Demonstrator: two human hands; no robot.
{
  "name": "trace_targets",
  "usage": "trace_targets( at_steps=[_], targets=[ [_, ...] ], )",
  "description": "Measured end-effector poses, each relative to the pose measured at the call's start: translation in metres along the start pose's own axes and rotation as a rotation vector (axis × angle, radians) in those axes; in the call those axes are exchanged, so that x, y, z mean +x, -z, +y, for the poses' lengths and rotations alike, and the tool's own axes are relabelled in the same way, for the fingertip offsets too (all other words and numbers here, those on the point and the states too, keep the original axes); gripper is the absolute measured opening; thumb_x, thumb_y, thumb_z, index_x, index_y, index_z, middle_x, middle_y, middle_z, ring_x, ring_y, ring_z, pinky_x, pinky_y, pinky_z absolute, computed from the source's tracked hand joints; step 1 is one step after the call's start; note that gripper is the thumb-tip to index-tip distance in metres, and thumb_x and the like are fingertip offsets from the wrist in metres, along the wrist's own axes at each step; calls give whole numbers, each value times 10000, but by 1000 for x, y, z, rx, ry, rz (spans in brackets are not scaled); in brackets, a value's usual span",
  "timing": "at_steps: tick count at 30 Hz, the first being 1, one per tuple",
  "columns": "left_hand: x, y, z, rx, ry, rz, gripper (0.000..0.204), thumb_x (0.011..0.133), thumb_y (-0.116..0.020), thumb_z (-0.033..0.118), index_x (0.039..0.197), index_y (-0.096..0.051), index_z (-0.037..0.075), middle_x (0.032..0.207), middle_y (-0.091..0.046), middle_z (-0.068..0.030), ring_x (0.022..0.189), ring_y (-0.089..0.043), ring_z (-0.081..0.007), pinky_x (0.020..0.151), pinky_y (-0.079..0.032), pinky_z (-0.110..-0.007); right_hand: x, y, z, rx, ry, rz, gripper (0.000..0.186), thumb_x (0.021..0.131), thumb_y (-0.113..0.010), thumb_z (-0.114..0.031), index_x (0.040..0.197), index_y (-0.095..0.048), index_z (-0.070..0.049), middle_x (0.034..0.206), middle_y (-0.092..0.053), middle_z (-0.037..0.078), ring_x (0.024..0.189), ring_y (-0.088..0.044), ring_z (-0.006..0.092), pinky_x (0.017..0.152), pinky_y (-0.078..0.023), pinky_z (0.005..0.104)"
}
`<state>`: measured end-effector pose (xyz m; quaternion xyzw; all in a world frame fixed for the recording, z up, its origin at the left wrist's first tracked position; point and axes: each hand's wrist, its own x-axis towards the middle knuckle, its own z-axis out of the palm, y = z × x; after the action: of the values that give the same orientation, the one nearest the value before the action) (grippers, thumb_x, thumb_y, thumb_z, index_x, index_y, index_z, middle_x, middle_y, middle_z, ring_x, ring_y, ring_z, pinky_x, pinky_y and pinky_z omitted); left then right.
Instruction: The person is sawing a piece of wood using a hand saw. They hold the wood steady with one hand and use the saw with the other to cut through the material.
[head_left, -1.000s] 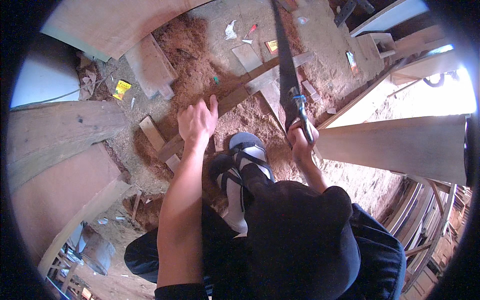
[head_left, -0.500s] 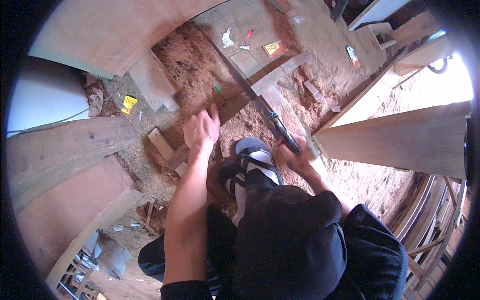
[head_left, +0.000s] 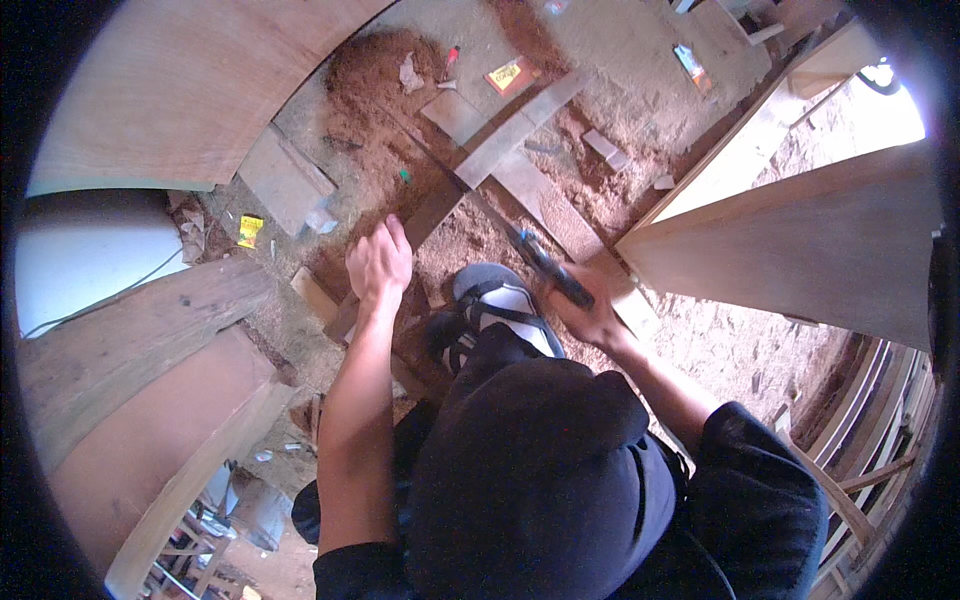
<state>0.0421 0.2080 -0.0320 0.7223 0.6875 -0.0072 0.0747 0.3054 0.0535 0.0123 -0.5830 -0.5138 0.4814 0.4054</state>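
Right hand (head_left: 592,308) wrapped around the handle of a saw (head_left: 548,268); blade runs toward 10–11 o'clock, across a long plank (head_left: 522,125). Left hand (head_left: 378,262) at 9 o'clock from the right one, down on the plank's near end, fingers curled, thumb up along the wood; can't tell if it clamps or only presses. Plank stretches to 1–2 o'clock from the left hand. Sandalled foot (head_left: 505,298) between the hands. Small wood block (head_left: 605,150) at 12 from the right hand. Yellow packet (head_left: 250,231) past 9 from the left hand, on the sawdust-strewn floor (head_left: 640,110).
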Motion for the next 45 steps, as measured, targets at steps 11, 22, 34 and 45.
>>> trace_targets(
  at_steps=[11,22,34,45],
  targets=[
    [-2,6,6,13,-6,-52,524,994,-316,333,833,-690,2,796,-664,-274,792,-658,-443,774,-521,-520,-16,19,-9,-31,-39,17,105,791,-595,-135,768,-593,-32,572,-496,55,517,-475,139,499,-381,330],
    [3,9,7,10,68,-143,533,994,-265,352,928,-676,18,864,-669,-274,879,-648,-447,843,-499,-519,-31,33,-6,-57,-17,-39,88,778,-597,-111,812,-584,-30,629,-529,92,563,-511,173,541,-415,344],
    [5,8,5,-50,83,-131,500,992,-283,345,953,-668,29,874,-668,-275,872,-646,-448,838,-493,-521,-56,51,29,-222,-116,-102,121,736,-617,-133,806,-631,-35,651,-599,72,568,-578,197,576,-473,323],
    [6,5,-5,-11,103,-138,489,990,-291,340,946,-667,30,852,-670,-270,874,-655,-435,822,-505,-518,0,11,-7,-20,-92,-105,142,773,-599,-135,864,-617,-27,656,-542,47,586,-508,126,542,-409,314]
  ],
)
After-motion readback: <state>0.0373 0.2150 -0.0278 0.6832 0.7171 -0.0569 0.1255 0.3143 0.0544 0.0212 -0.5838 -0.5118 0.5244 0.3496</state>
